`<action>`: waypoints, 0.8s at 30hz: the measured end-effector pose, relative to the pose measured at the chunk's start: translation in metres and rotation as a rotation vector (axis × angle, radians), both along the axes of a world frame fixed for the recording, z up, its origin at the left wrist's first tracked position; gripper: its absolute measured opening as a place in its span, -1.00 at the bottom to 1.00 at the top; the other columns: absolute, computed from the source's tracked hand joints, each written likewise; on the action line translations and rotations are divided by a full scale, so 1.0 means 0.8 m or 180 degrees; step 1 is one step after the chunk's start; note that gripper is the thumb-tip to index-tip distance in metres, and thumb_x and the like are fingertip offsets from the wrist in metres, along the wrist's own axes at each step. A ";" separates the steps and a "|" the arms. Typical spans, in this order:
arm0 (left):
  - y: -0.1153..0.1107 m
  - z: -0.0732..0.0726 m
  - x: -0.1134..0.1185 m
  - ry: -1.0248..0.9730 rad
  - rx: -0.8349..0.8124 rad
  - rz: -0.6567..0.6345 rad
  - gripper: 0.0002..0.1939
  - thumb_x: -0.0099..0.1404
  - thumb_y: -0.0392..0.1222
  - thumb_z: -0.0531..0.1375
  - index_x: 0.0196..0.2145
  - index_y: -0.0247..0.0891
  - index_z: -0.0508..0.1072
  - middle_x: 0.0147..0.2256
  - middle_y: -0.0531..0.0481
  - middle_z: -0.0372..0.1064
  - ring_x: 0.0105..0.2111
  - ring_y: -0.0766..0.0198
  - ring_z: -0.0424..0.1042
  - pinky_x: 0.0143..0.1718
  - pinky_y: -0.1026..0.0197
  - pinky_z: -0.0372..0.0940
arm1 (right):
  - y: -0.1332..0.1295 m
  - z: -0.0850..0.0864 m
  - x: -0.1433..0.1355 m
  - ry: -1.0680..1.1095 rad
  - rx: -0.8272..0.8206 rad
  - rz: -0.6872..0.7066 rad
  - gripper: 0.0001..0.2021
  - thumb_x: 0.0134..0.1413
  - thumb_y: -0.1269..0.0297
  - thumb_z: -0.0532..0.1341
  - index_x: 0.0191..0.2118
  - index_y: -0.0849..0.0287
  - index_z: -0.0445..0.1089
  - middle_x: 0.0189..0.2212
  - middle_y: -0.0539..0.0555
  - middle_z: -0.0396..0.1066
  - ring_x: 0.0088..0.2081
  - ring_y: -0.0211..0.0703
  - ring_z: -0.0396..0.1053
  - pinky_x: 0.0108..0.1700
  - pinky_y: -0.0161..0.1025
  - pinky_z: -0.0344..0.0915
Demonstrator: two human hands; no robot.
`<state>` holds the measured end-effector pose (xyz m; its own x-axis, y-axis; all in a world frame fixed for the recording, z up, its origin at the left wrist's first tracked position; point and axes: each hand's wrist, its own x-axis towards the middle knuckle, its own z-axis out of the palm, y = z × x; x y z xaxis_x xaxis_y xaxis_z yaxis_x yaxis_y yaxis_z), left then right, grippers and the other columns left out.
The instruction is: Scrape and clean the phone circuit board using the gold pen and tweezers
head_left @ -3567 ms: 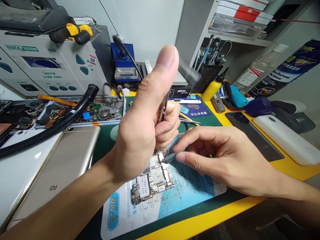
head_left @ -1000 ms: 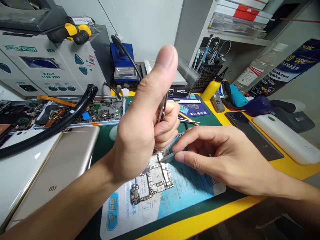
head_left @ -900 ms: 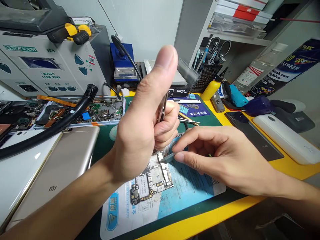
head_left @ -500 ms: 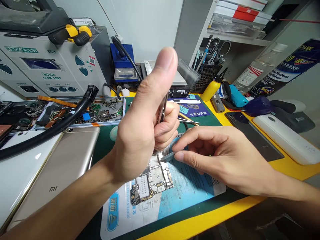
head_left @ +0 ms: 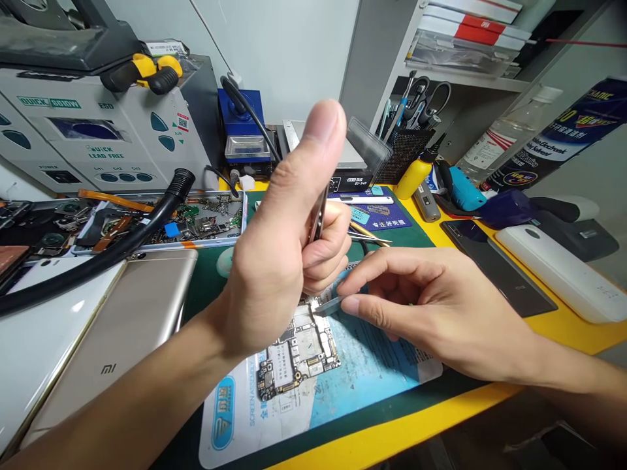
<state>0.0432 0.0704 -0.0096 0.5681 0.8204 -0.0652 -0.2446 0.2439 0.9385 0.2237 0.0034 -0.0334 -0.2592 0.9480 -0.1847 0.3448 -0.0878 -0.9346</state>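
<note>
A small circuit board [head_left: 297, 352] lies flat on a blue-and-white printed sheet [head_left: 362, 378] near the front of the worktop [head_left: 441, 411]. It is irregular in outline, crowded with silvery shield cans, tiny chips and gold contact strips, and tilted so that its long side runs up towards the hands.

The sheet's front corner reaches close to the yellow edge of the worktop. To the left a gold phone back [head_left: 117, 333] lies just beside the sheet; behind it sits a tray of loose parts [head_left: 196, 222], crossed by a black hose [head_left: 98, 258]. To the right lies a dark phone [head_left: 494, 267], and bare sheet stays open in front of the board.

The left hand [head_left: 274, 261] is raised over the board's upper end, thumb straight up, the other fingers curled tight around metal tweezers [head_left: 318, 212] that point down; their tips are hidden behind the hand. The right hand [head_left: 431, 307] rests low on the sheet, thumb and forefinger pinched on a thin grey blade [head_left: 329, 305] whose tip touches the board's upper edge.
</note>
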 end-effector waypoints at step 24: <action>-0.023 -0.015 0.004 -0.0034 0.0317 0.0230 -0.28 0.48 0.38 -0.12 -0.66 -0.17 -0.10 -0.70 0.13 -0.26 -0.71 0.44 -0.10 -0.63 0.18 -0.13 | -0.001 -0.001 -0.003 -0.0081 0.0080 -0.0024 -0.81 0.17 0.20 0.43 -0.25 0.26 0.62 -0.64 -0.08 0.28 -0.60 -0.38 0.09 -0.60 -0.40 0.01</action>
<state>0.0467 0.0524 -0.0217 0.5076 0.8613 0.0244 -0.2682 0.1311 0.9544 0.2214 0.0029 -0.0345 -0.2474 0.9544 -0.1672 0.3680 -0.0671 -0.9274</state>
